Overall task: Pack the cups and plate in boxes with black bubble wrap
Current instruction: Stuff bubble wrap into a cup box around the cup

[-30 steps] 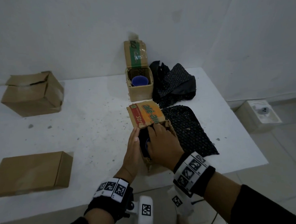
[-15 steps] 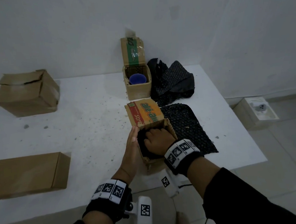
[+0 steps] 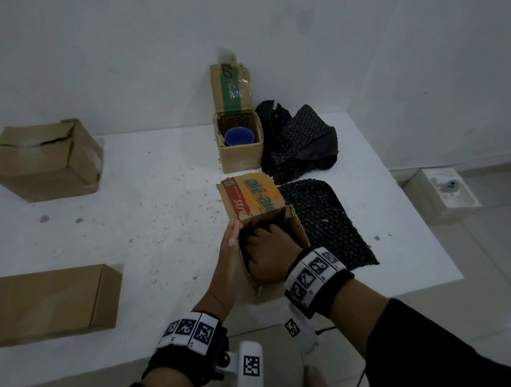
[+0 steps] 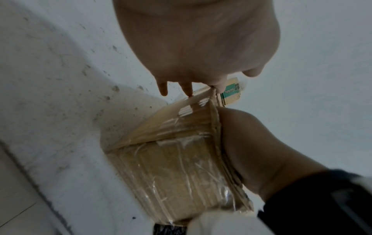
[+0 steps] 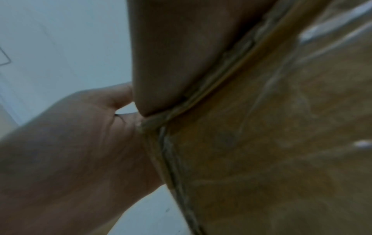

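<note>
My left hand (image 3: 228, 255) flat against box (image 3: 294, 226) side, fingers straight | right hand (image 3: 266, 258) inside box, grip hidden

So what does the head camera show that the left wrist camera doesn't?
Only the head view shows the blue cup in the far open box, the black bubble wrap flat on the table, the crumpled wrap behind it, and two closed boxes at left.

Only the left wrist view shows the near box's taped outer side.

Both show the left hand flat against the near box and the right hand reaching inside.
</note>
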A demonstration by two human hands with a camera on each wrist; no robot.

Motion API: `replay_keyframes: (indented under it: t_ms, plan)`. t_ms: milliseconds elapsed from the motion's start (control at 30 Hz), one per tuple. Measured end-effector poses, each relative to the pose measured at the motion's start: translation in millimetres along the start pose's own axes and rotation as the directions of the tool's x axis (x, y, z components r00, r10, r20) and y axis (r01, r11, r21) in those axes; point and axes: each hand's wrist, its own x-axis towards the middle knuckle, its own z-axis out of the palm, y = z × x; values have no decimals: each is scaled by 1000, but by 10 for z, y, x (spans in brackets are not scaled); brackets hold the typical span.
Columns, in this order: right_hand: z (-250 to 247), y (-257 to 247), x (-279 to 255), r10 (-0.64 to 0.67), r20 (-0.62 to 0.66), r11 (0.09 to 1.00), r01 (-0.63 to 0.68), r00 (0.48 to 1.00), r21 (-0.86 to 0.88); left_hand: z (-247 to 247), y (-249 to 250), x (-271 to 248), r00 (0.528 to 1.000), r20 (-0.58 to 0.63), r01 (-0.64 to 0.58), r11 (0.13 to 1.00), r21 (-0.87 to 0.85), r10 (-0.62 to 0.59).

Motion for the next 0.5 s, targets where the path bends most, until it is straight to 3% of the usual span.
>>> replay_keyframes:
  t_ms: [100, 200, 267, 400, 500]
  plan:
    - [-99, -14, 59, 36, 29, 999, -37, 999, 38, -2, 10, -6, 1000, -1, -13, 1000, 27, 13]
    - [-91, -57, 37, 87, -92, 979, -67, 992, 194, 6, 24, -2, 1000, -19, -7, 999, 42, 8]
    - [23, -96, -48, 207, -163, 947, -156, 965, 279, 13, 27, 0, 1000, -26, -12, 999, 30, 13]
    - [118, -170, -169, 406, 0, 849, -378, 914, 369, 25, 11, 2, 1000, -22, -4, 1000, 3, 4]
    - [45, -152, -85, 467, -22, 819, -424, 884, 386, 29, 9, 23, 999, -24, -42, 999, -22, 41]
